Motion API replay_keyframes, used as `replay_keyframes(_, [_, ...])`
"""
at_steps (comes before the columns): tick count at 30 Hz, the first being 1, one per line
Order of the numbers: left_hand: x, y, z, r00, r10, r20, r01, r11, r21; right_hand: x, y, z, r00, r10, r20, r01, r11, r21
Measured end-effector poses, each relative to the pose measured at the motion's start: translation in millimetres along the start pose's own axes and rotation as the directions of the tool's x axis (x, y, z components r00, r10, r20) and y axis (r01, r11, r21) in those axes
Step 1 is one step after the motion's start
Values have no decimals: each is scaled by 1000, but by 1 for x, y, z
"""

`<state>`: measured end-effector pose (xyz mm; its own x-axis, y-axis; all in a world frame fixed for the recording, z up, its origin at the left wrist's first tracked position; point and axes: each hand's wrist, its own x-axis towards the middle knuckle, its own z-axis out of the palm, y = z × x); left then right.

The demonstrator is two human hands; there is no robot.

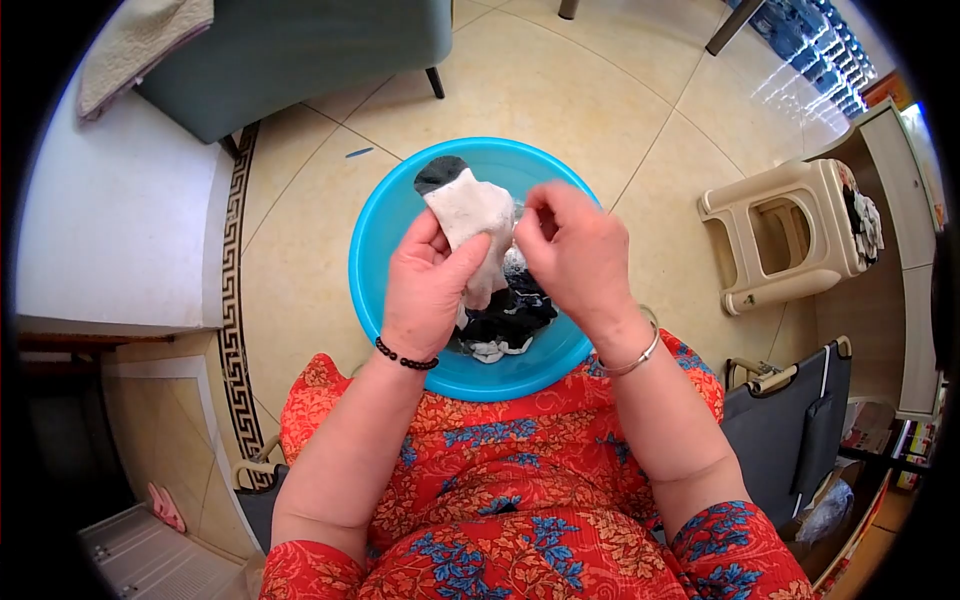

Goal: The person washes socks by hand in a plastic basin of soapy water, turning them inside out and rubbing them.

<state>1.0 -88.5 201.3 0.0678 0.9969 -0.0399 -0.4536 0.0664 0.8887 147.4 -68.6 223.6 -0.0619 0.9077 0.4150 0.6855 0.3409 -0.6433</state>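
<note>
A pale sock with a dark grey end is held up over a round blue basin, its grey tip pointing up and away towards the basin's far left rim. The left hand has its grip pressed together on the sock, pinching the fabric between the thumb in front and the fingers behind. The right hand is just beside the sock's right edge with its fingers curled in; it is slightly blurred, and I cannot tell whether that grip is pinching the fabric. Below the 2 hands, black and white cloth items lie heaped in the basin, partly hidden by the hands, with a white piece near the side closest to the person. A dark beaded bracelet circles the left wrist and a silver bangle the right. The basin stands on the tiled floor, its near rim against a red dress with blue and orange leaf patterns. To the right, well apart from the basin, is a beige stool carrying more black and white cloth. A small blue strip lies on the tiles just beyond the basin's left side.
</note>
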Motion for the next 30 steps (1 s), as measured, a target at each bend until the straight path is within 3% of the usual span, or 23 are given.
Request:
replay_keyframes(1, [0,2,-1,999,-35,7,35,994,-102,2,1,-2,991,134,28,-136,987,80])
replay_keyframes(2, [0,3,-2,997,-69,17,71,977,-203,2,1,-4,991,133,28,-135,988,80])
replay_keyframes(4, [1,2,-4,997,-76,28,80,971,-225,3,0,-6,962,228,148,-264,914,309])
replay_keyframes(8, [1,3,-4,995,-93,46,102,963,-248,-1,1,1,986,109,130,-151,910,386])
replay_keyframes(16, [-1,2,1,1000,-8,26,8,1000,10,-2,2,4,979,-203,-32,203,979,3])
replay_keyframes(23, [-3,0,4,998,41,37,-45,995,92,-2,0,1,966,-258,-15,254,959,-127])
replay_keyframes(25, [-2,1,2,999,12,40,-13,1000,21,0,4,1,997,-55,-51,53,998,-40])
replay_keyframes(26, [-2,1,1,999,-18,45,21,998,-51,1,4,0,997,-55,-51,53,998,-40])
replay_keyframes(28, [0,1,-3,998,-38,44,43,993,-113,4,1,-4,980,188,72,-200,936,289])
replay_keyframes(30, [1,2,-5,998,-55,41,61,983,-173,2,3,-3,979,168,114,-198,916,349])
